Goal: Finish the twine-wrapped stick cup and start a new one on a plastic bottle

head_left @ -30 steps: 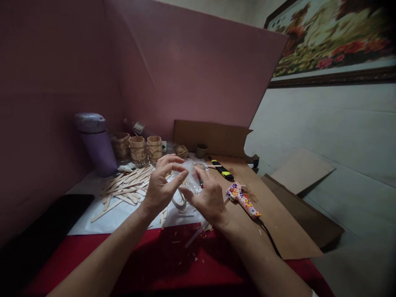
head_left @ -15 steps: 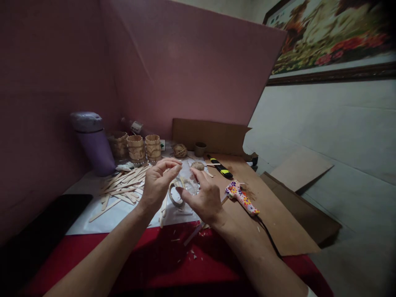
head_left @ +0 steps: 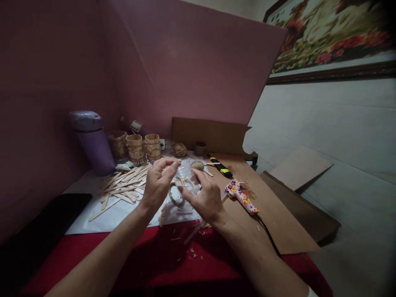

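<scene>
loose sticks (head_left: 122, 185) lie seemingly unused beside the left hand (head_left: 157, 181), itself apart from the right hand (head_left: 206, 199); whether either grips anything, i cannot tell. beyond the left, 3 cups (head_left: 135, 148) look finished; between the hands, clear plastic (head_left: 186, 170) seems unadorned.

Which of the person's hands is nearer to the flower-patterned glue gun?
Right. The right hand is just to the left of the glue gun; the left hand is farther left, beyond the right hand, beside the pile of wooden sticks.
</scene>
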`<state>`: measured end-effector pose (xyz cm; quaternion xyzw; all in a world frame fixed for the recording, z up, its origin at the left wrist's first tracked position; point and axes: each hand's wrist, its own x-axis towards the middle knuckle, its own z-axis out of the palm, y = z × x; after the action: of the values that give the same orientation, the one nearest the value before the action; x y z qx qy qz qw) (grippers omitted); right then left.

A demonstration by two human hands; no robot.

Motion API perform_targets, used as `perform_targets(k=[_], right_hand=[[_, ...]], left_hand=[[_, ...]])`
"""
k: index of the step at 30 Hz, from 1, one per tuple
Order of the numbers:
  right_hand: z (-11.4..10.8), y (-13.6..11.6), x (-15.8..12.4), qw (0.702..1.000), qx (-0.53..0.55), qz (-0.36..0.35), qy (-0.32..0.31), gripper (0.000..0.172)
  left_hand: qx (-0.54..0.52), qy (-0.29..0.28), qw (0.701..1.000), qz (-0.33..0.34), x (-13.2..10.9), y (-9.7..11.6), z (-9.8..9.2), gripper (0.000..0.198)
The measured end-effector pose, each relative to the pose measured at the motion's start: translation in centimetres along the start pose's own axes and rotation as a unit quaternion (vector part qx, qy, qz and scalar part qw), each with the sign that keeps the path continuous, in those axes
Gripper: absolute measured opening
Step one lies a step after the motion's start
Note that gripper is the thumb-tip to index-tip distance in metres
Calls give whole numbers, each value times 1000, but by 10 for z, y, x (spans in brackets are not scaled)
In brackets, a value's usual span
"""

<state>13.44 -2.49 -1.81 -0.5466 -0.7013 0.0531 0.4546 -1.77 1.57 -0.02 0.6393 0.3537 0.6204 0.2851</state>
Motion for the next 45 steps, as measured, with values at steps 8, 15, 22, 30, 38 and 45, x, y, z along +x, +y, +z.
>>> perform_targets(k=[8, 15, 22, 30, 38, 45], right_hand=[[3, 1, -3, 1000, -9, -6, -3, 55], [7, 9, 0, 999, 3, -40, 18, 64], [8, 8, -1, 999, 6, -38, 35, 54], [7, 8, -2, 999, 6, -28, 33, 56], [5, 6, -3, 1000, 23, -2, 17, 55], [2, 2, -4, 998, 54, 10, -13, 49]], left_hand=[[34, -5, 998, 51, 2, -2, 0, 15], [67, -9, 991, 115, -1, 1, 2, 12], [81, 8, 991, 108, -1, 0, 2, 15], [107, 19, 988, 111, 0, -1, 2, 18], [72, -22, 990, 119, 0, 0, 4, 15], [-27, -81, 996, 4, -2, 6, 2, 16]])
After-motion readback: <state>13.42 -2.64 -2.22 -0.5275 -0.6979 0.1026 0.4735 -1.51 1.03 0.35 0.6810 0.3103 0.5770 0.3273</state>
